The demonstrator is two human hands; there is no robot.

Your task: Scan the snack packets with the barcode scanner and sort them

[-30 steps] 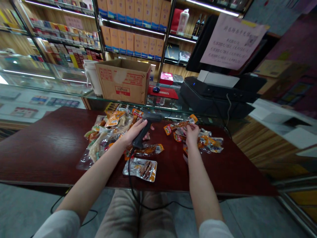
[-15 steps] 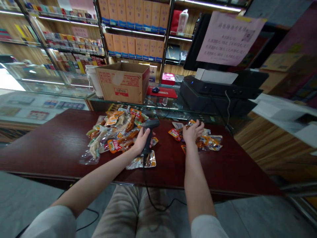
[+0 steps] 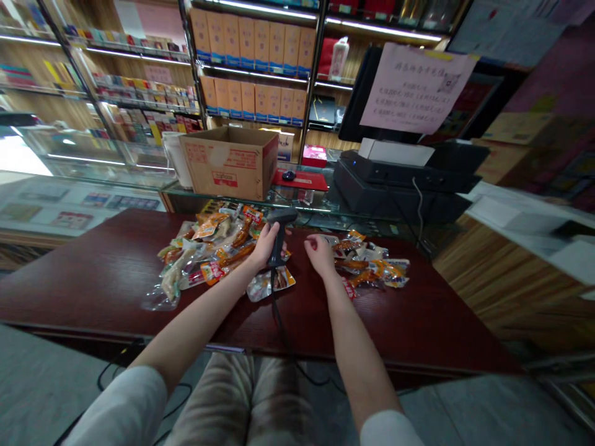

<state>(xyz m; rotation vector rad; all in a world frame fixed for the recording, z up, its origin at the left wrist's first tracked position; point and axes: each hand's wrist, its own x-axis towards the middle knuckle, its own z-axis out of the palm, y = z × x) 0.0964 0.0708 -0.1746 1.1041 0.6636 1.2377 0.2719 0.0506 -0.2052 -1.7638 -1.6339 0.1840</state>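
Observation:
My left hand (image 3: 266,243) is wrapped round the grip of a black barcode scanner (image 3: 280,230), held upright over the dark red table (image 3: 93,272). Its cable (image 3: 279,313) drops off the table's front edge. A heap of snack packets (image 3: 209,251) lies to the left of the scanner, and one packet (image 3: 272,282) lies flat just below it. A second heap of packets (image 3: 372,266) lies to the right. My right hand (image 3: 320,251) hovers between the scanner and the right heap, fingers loosely curled and holding nothing.
Behind the table runs a glass counter (image 3: 93,186) with an open cardboard box (image 3: 230,160), a red mat with a mouse (image 3: 297,178) and a black till with printer (image 3: 400,179). Shelves of goods (image 3: 251,56) fill the back wall. A wooden counter (image 3: 511,260) stands at right.
My right hand has let go of a packet on the right heap and moved left toward the scanner. The left hand keeps hold of the scanner, nearly still.

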